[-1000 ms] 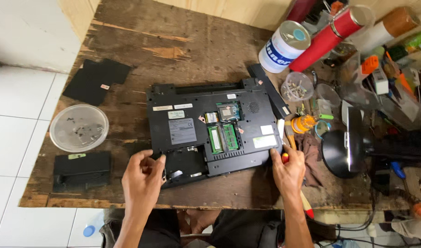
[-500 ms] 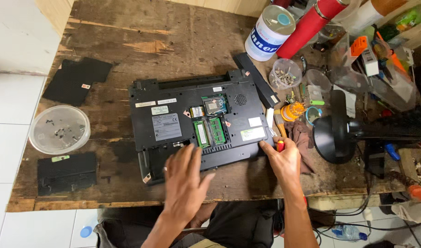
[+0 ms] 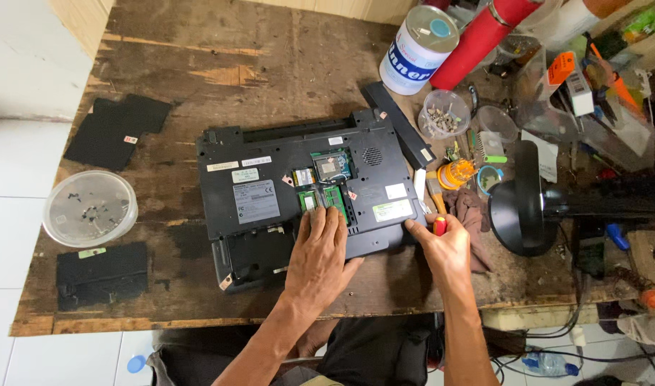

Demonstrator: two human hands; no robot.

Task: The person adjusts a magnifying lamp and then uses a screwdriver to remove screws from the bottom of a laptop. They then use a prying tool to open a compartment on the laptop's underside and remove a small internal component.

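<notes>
A black laptop [image 3: 263, 182] lies upside down on the wooden table [image 3: 235, 64] with its bottom covers off. Green memory boards [image 3: 322, 197] and a small card [image 3: 331, 166] show in the open bay. My left hand [image 3: 319, 250] lies flat on the laptop, fingertips on the memory boards. My right hand [image 3: 445, 246] rests at the laptop's right front corner, wrapped around a red-handled screwdriver [image 3: 439, 224]; its forefinger touches the laptop's edge.
A clear plastic lid [image 3: 90, 208] with small screws sits at the left, between two removed black covers [image 3: 117, 131] [image 3: 101, 274]. At the right: a black desk lamp [image 3: 527, 207], a white tin [image 3: 418, 50], a red can [image 3: 481, 39], a cup of screws [image 3: 443, 114], a rag [image 3: 472, 214].
My left hand has moved from the laptop's open front-left bay rightward onto the memory boards. My right hand stays at the right corner. The view has shifted.
</notes>
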